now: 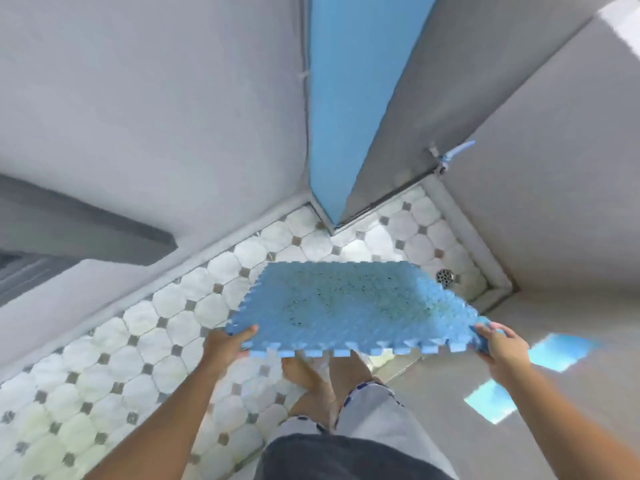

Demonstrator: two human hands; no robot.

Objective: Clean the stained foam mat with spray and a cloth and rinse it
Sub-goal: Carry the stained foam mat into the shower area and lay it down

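Foam mat, blue with jigsaw edges, hangs roughly level above the tiled floor in front of the person, its dark speckled stains facing up. The left hand grips the near left corner, thumb on top. The right hand grips the near right corner, fingers curled round the edge. The mat's long side runs left to right between them. The floor drain lies just past the far right corner and the tap is on the wall beyond, so the right hand is nearer. Rinsing likely means swinging the mat that way.
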